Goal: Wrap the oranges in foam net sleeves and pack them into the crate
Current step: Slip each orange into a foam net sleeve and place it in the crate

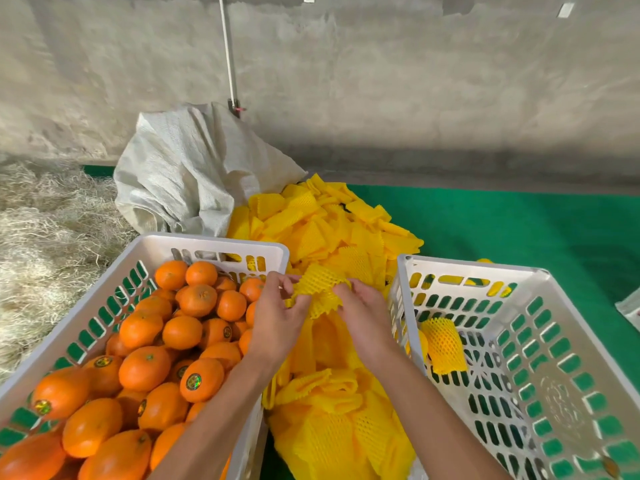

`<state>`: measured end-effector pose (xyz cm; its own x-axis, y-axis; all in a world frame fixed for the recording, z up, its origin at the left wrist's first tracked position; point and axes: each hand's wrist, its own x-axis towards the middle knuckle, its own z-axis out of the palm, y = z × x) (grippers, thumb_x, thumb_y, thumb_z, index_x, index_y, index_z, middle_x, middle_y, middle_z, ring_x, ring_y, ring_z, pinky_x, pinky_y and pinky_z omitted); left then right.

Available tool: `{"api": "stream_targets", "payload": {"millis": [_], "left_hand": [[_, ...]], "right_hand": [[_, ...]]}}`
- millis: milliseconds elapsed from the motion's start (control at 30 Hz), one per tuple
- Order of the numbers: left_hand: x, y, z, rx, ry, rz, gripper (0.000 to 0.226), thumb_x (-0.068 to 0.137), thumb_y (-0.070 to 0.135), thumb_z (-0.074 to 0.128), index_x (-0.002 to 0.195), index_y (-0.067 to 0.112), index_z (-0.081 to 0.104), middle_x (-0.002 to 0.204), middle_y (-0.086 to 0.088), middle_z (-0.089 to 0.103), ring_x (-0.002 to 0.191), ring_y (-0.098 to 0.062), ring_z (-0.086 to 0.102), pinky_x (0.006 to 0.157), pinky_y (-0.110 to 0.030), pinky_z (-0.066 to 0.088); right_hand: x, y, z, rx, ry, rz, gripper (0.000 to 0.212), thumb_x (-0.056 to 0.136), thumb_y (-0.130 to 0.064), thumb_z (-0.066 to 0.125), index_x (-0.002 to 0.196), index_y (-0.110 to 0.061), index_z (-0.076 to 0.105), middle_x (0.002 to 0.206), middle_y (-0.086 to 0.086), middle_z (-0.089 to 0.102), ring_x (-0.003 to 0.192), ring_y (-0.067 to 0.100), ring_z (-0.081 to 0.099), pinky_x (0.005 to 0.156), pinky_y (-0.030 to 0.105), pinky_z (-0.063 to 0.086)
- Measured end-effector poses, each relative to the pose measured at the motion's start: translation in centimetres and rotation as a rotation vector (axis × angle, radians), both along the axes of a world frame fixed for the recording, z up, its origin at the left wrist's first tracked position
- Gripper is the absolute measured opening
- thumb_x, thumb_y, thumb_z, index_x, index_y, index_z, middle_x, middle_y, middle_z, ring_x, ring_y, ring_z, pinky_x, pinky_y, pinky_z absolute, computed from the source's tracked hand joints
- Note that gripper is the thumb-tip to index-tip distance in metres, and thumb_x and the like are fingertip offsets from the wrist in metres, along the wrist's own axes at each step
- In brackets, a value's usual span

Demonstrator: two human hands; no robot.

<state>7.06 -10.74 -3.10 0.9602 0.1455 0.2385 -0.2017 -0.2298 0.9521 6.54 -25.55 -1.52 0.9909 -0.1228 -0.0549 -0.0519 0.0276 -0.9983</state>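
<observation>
Both forearms are extended forward from the near edge, and the hands meet in the middle of the scene above a heap of yellow foam net sleeves (332,237). A single yellow foam net sleeve (317,289) is held between them: the grip of the left hand (277,315) is clamped on its left edge, with thumb and fingertips pinching the mesh, and the grip of the right hand (363,311) is clamped on its right edge, the fingers curled over it. Whether an orange is inside this sleeve cannot be told.

To the left, a white slotted plastic crate (214,244) is filled with bare oranges (145,367), several bearing round stickers. To the right, a second white slotted plastic crate (540,282) holds one sleeve-wrapped orange (443,344) against its left wall. Both crates are set on a green mat (519,223). A crumpled white woven sack (187,171) lies far behind the heap, with dry straw (45,230) at the far left.
</observation>
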Motion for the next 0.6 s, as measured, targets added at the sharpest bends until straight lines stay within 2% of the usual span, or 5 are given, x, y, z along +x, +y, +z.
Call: {"api": "stream_targets", "payload": {"millis": [67, 167, 367, 500, 600], "left_hand": [[0.1, 0.1, -0.3, 0.062, -0.038, 0.031, 0.019, 0.091, -0.006, 0.064, 0.101, 0.007, 0.055, 0.101, -0.001, 0.065, 0.084, -0.019, 0.061, 0.067, -0.034, 0.049], [0.4, 0.3, -0.1, 0.075, 0.027, -0.035, 0.019, 0.096, -0.004, 0.057, 0.099, 0.009, 0.07, 0.082, -0.008, 0.069, 0.064, -0.021, 0.055, 0.058, -0.034, 0.044], [1.1, 1.7, 1.7, -0.9, 0.577, -0.468, 0.037, 0.082, 0.005, 0.05, 0.118, -0.001, 0.051, 0.109, -0.026, 0.055, 0.094, -0.038, 0.055, 0.084, -0.046, 0.048], [1.7, 2.5, 1.8, -0.624, 0.351, -0.294, 0.021, 0.102, 0.01, 0.053, 0.11, -0.003, 0.068, 0.108, -0.022, 0.071, 0.098, -0.033, 0.068, 0.086, -0.043, 0.06], [2.4, 5.9, 0.1, 0.042, 0.109, 0.069, 0.019, 0.105, 0.014, 0.056, 0.114, 0.004, 0.068, 0.111, -0.014, 0.072, 0.105, -0.027, 0.067, 0.094, -0.045, 0.056]], "right_hand": [[0.1, 0.1, 0.8, 0.464, 0.208, -0.009, 0.027, 0.098, -0.008, 0.061, 0.122, 0.002, 0.064, 0.117, 0.016, 0.07, 0.108, 0.025, 0.064, 0.103, 0.044, 0.052], [0.1, -0.2, 1.6, 0.678, 0.382, 0.051, 0.028, 0.1, -0.008, 0.055, 0.124, 0.001, 0.065, 0.121, 0.019, 0.071, 0.1, 0.025, 0.07, 0.089, 0.035, 0.057], [-0.1, -1.4, 2.2, 0.72, 0.473, 0.136, 0.021, 0.089, -0.03, 0.071, 0.088, -0.013, 0.084, 0.1, 0.013, 0.077, 0.083, 0.027, 0.076, 0.065, 0.036, 0.063], [0.1, -1.3, 1.6, 0.743, 0.378, 0.086, 0.039, 0.102, -0.034, 0.055, 0.135, -0.014, 0.064, 0.123, 0.011, 0.072, 0.104, 0.023, 0.073, 0.083, 0.033, 0.061], [0.4, -1.5, 1.1, 0.778, 0.326, 0.025, 0.055, 0.105, -0.038, 0.05, 0.156, -0.022, 0.037, 0.152, 0.007, 0.052, 0.134, 0.027, 0.055, 0.117, 0.046, 0.039]]}}
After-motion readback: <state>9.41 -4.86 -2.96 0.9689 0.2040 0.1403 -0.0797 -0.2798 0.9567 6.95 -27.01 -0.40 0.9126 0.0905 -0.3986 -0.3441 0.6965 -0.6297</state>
